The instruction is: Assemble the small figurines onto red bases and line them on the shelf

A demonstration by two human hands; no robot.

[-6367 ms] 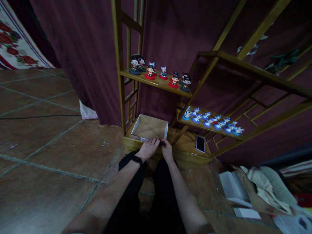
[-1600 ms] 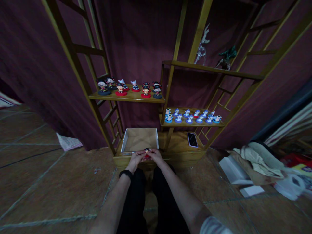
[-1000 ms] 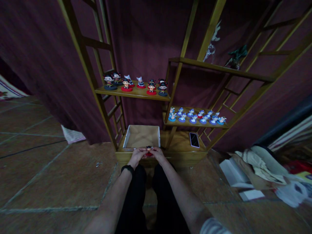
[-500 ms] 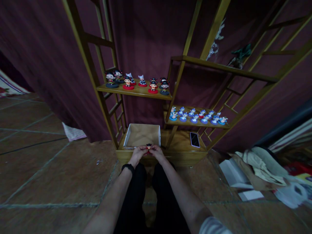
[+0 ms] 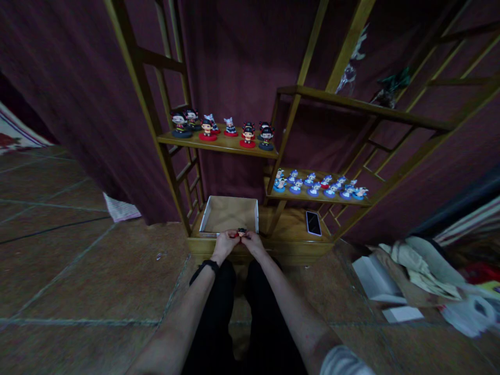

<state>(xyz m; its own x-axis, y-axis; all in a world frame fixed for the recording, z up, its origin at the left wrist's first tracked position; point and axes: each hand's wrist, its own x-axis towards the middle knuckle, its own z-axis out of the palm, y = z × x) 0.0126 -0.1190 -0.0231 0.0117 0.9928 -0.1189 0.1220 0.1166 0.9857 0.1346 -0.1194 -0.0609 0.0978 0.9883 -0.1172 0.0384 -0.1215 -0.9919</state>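
Note:
Between the fingertips of both hands is a small black-haired figurine [image 5: 241, 232] with a bit of red showing on its left. My left hand [image 5: 225, 245] pinches it from the left, and my right hand [image 5: 253, 244] pinches its other side. The fingers cover much of its body. Just beyond the hands lies a shallow open cardboard box [image 5: 230, 212] with white sides, resting on the bottom board of the wooden shelf [image 5: 263, 253]. Above, similar black-haired figurines [image 5: 247, 136] on red and dark bases stand on the left shelf board.
Several blue and white figurines [image 5: 314, 188] stand in rows on the lower right shelf board. A phone [image 5: 313, 223] lies on the bottom board. White boxes [image 5: 378, 279], cloth [image 5: 416, 265] and a plastic bag [image 5: 466, 311] are on the floor at right. Dark curtains hang behind the shelf.
The figurine has been turned in my fingers: it was upright with red below its head, and now red shows at its left. Both hands stay close together near the box.

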